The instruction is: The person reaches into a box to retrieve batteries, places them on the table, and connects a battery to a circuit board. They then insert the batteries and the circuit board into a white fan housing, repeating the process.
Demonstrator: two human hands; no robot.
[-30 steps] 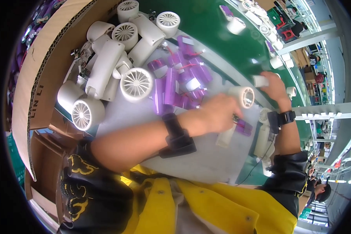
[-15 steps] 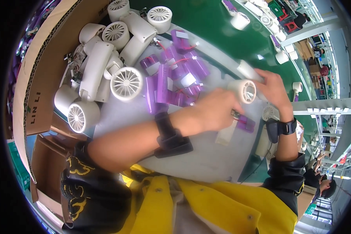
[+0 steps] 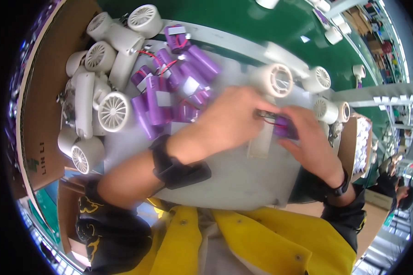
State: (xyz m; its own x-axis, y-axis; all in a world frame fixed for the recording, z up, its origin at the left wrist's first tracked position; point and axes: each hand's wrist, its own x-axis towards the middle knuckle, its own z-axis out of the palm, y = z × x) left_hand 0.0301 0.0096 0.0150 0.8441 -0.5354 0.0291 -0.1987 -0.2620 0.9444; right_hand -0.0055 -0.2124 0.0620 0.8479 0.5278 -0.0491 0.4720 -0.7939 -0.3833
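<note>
- Between the two hands, over a pale grey mat [image 3: 225,172], is a cream fan [image 3: 260,77], its round head pointing away from the wearer and its handle toward them.
- Just below the head, at the left hand's fingertips, a small circuit board [image 3: 265,114] shows, with red wire running toward a purple battery [image 3: 283,129].
- Left hand [image 3: 229,114]: fingers curled closed, apparently holding the fan; motion blur hides the exact contact.
- Right hand [image 3: 313,140]: thumb and forefinger parted, the battery between them; whether they touch it, I cannot tell.
- The step in hand appears to be handling the wired board and battery at the fan. The next move would call for a steady left hand and a light right-hand pinch, without tugging the wire.
- Left of the hands, loose purple batteries [image 3: 158,101] lie heaped on the mat.
- Farther left, white fans [image 3: 84,101] are piled beside a cardboard box [image 3: 43,110].
- To the right, more fans [image 3: 315,79] rest near a box of white pieces [image 3: 362,144].
- Beyond lies a green surface [image 3: 225,16].
</note>
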